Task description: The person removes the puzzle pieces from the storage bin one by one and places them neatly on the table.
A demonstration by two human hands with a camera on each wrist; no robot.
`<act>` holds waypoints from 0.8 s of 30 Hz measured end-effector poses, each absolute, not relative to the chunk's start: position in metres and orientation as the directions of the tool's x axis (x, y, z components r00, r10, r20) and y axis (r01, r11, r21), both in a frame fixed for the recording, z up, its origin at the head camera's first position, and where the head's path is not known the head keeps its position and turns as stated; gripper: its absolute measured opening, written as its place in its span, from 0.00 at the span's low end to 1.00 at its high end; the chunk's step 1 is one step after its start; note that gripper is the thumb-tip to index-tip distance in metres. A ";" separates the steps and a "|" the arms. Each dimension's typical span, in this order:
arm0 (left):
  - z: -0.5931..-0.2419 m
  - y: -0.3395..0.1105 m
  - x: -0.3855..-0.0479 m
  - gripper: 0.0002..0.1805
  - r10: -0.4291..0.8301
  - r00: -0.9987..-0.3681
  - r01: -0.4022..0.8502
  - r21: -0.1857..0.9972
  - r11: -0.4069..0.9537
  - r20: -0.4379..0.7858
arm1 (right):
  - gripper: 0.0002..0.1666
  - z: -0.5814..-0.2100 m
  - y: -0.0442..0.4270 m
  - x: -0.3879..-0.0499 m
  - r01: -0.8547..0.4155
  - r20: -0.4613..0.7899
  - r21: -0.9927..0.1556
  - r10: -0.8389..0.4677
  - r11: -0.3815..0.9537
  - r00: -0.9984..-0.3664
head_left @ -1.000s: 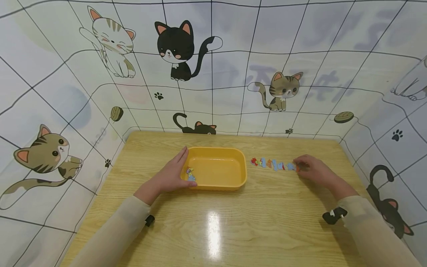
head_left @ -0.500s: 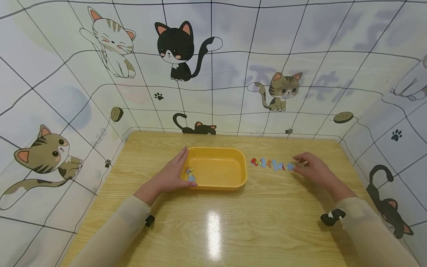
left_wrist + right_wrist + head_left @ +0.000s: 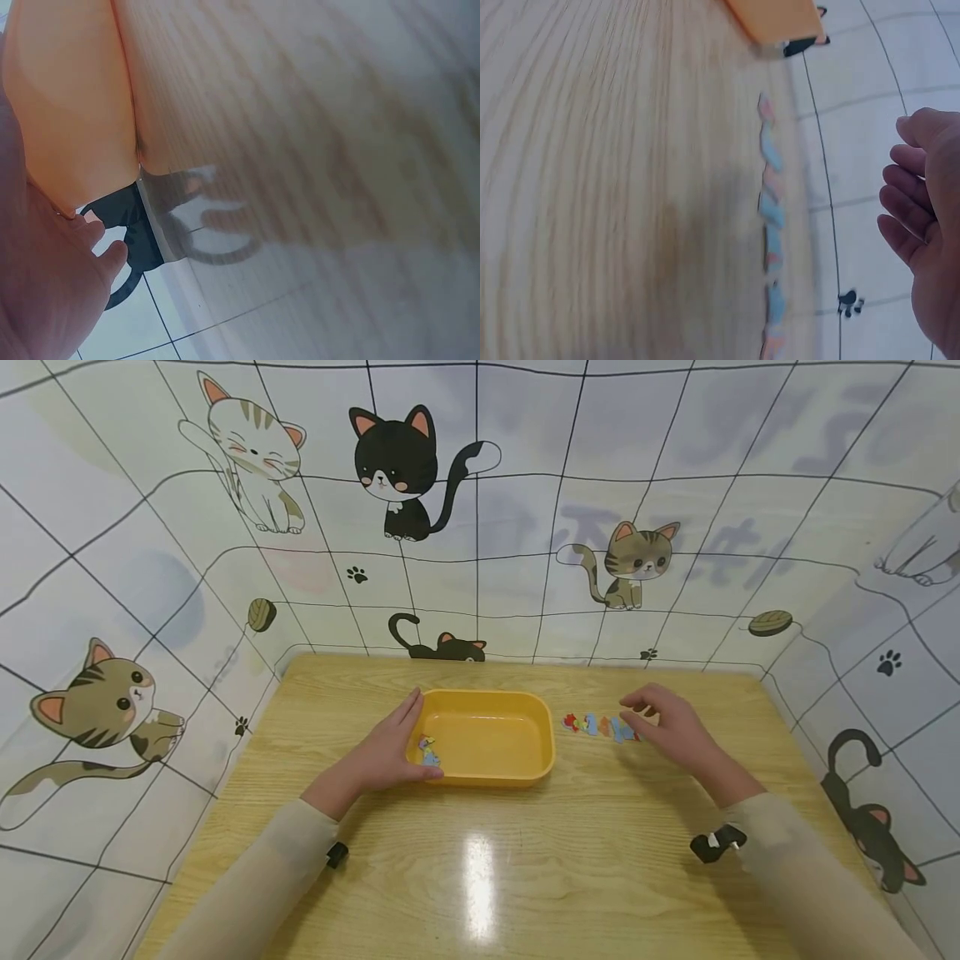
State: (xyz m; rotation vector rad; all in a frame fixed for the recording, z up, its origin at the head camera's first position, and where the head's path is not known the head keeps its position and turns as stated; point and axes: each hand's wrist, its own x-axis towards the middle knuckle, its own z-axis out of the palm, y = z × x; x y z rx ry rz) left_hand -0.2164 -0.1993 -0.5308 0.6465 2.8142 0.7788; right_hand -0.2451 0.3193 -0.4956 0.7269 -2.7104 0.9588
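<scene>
A yellow plastic tray stands on the table, with a few small colourful puzzle pieces at its left end. My left hand holds that end, thumb on the near rim and fingers along the far left corner. To the right of the tray lies a row of flat puzzle pieces in light blue, red and orange. Over the right end of this row hovers my right hand, its fingers loosely bent and apart from the thumb. No piece shows between them in the right wrist view, where the row lies beside the hand.
The wooden table reaches back to a cloth backdrop printed with cats and grid lines, which also encloses both sides. A black camera mount sits on the right wrist.
My right hand has come away from the far right end of the row, rising and moving left over the pieces. The left hand and tray have stayed in place.
</scene>
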 end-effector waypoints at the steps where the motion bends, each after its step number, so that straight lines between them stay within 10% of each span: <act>1: -0.531 -0.199 -0.217 0.81 0.442 -0.897 0.363 0.519 0.774 -0.032 | 0.10 -0.494 0.313 -0.246 -0.511 0.319 -0.544 -0.399 0.665 -0.859; 24: -0.524 -0.199 -0.214 0.82 0.469 -0.883 0.416 0.475 0.775 0.009 | 0.17 -0.470 0.177 -0.262 -0.632 0.215 -0.567 -0.646 0.528 -0.733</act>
